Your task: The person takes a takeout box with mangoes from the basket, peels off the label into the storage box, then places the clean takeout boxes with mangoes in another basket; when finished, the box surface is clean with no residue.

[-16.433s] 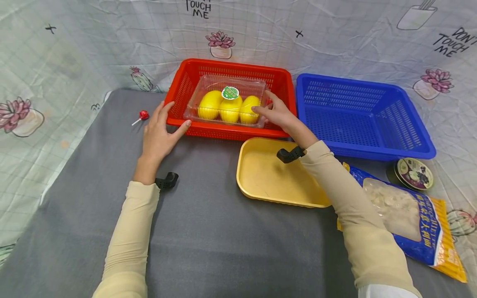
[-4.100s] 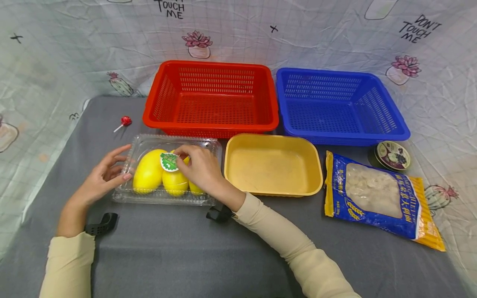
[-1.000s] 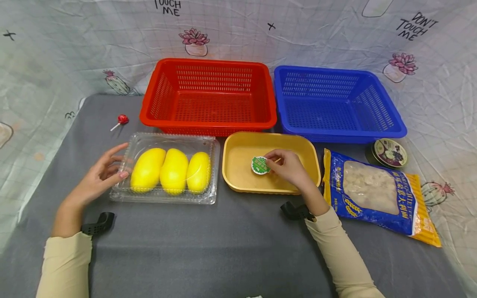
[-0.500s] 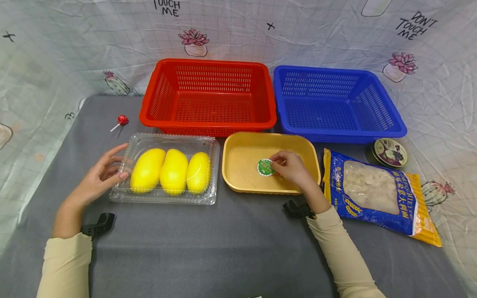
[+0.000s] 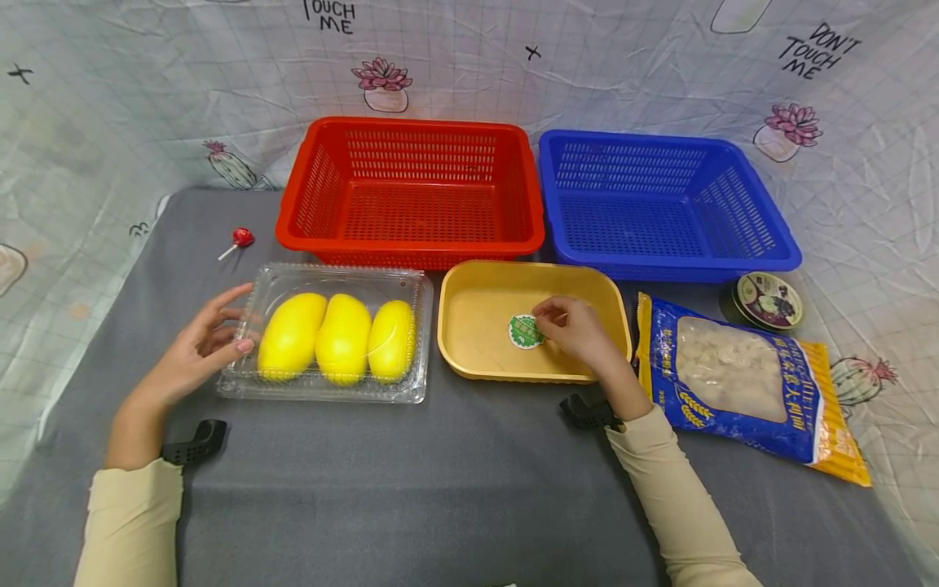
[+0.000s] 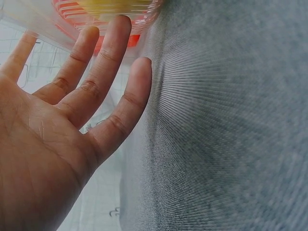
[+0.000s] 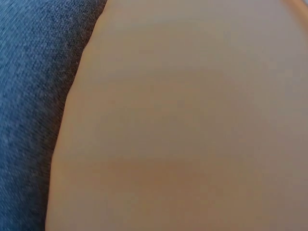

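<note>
A clear plastic clamshell box (image 5: pixel 367 281) stands on the grey cloth, with three yellow mangoes (image 5: pixel 341 338) inside. At its left side my left hand (image 5: pixel 194 350) rests with fingers spread and relaxed, fingertips right at the box wall. The left wrist view shows those fingers (image 6: pixel 115 43) nearly straight below the ridged plastic. My right hand (image 5: pixel 575 330) is over the yellow tray (image 5: pixel 484 285), pinching a round green-and-white sticker (image 5: pixel 526 332) at its right edge. The sticker lies close over the tray floor. A blurred pale ridged surface fills most of the right wrist view, hiding the fingers.
Behind stand a red basket (image 5: pixel 411 246) and, to its right, a blue basket (image 5: pixel 675 265). A blue-and-orange food bag (image 5: pixel 734 375) and a round tin (image 5: pixel 766 300) lie at the right. At the far left is a red lollipop (image 5: pixel 242 237).
The box has come out of the red basket onto the cloth. The sticker has gone from its lid into the yellow tray, shifting slightly right in the last second. The left hand stays put.
</note>
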Available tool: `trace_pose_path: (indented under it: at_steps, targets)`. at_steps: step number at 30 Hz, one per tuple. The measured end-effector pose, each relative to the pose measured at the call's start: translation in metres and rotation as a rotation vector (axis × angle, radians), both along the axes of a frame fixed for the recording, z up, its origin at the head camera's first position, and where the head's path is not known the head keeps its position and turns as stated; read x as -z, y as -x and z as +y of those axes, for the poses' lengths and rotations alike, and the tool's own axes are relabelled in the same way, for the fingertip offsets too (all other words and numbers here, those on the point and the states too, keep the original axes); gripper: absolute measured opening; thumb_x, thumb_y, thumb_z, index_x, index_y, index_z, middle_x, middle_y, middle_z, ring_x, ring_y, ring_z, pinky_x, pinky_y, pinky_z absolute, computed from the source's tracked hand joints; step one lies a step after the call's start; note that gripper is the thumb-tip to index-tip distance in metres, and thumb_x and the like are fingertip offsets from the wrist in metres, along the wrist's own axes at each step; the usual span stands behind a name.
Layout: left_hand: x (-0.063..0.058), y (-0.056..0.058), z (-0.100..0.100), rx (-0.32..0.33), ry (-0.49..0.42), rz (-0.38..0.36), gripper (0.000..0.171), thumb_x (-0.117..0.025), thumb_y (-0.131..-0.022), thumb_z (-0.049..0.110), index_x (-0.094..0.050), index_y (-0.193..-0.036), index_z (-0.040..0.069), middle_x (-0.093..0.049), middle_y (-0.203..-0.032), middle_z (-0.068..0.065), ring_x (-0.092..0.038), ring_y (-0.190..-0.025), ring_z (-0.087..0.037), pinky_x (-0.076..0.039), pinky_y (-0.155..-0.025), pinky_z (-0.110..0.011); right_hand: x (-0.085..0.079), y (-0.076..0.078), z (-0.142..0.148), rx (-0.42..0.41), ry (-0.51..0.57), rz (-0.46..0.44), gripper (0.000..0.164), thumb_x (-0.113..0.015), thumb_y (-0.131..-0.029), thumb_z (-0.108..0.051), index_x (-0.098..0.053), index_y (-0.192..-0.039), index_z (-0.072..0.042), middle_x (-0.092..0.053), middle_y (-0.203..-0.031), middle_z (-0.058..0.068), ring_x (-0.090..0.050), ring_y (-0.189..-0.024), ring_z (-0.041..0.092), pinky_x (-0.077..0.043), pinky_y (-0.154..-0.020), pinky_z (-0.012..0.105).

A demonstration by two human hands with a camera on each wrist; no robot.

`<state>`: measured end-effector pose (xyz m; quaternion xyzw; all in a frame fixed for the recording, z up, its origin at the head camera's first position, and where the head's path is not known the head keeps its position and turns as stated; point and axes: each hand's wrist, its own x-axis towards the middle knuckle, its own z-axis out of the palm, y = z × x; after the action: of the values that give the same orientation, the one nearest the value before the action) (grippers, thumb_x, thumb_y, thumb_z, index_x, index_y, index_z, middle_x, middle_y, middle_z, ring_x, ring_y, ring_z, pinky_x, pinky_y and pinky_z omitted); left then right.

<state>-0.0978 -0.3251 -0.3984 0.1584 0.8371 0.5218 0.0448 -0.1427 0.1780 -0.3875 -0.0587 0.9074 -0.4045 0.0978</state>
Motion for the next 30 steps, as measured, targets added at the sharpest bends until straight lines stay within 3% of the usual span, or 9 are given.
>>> trace_pose_path:
  at_steps: [8, 15, 20, 30]
  targets:
    - [0.0, 0.001, 0.001, 0.004, -0.001, 0.005, 0.078, -0.054, -0.091, -0.012, -0.023, -0.156, 0.019, -0.049, -0.123, 0.008, -0.06, -0.099, 0.0, -0.047, -0.083, -0.009, -0.002, -0.002, 0.004, -0.007, 0.118, -0.021, 0.02, -0.061, -0.093, -0.003, -0.064, -0.107, 0.011, -0.066, -0.096, 0.025, -0.064, -0.076, 0.031, -0.052, -0.061, 0.024]
    - [0.001, 0.001, 0.0, 0.013, -0.019, 0.004, 0.079, -0.053, -0.091, -0.013, -0.022, -0.156, 0.019, -0.048, -0.123, 0.008, -0.061, -0.097, -0.001, -0.048, -0.081, -0.01, -0.01, -0.007, 0.007, -0.016, 0.163, -0.02, 0.02, -0.062, -0.093, -0.004, -0.066, -0.107, 0.01, -0.068, -0.093, 0.025, -0.064, -0.077, 0.036, -0.049, -0.058, 0.021]
    - [0.002, 0.0, -0.001, 0.01, -0.014, 0.002, 0.08, -0.054, -0.09, -0.013, -0.022, -0.156, 0.021, -0.046, -0.124, 0.008, -0.061, -0.096, -0.001, -0.048, -0.08, -0.01, -0.018, -0.013, 0.011, -0.043, 0.153, 0.014, 0.021, -0.062, -0.093, -0.005, -0.066, -0.108, 0.009, -0.067, -0.101, 0.023, -0.064, -0.082, 0.033, -0.049, -0.066, 0.021]
    - [0.002, 0.0, -0.001, 0.01, -0.011, -0.003, 0.08, -0.053, -0.091, -0.012, -0.021, -0.156, 0.021, -0.045, -0.125, 0.008, -0.06, -0.098, 0.0, -0.047, -0.081, -0.009, -0.042, -0.019, 0.029, -0.054, 0.011, 0.045, 0.022, -0.062, -0.095, -0.01, -0.068, -0.11, 0.004, -0.068, -0.104, 0.018, -0.064, -0.086, 0.028, -0.052, -0.069, 0.023]
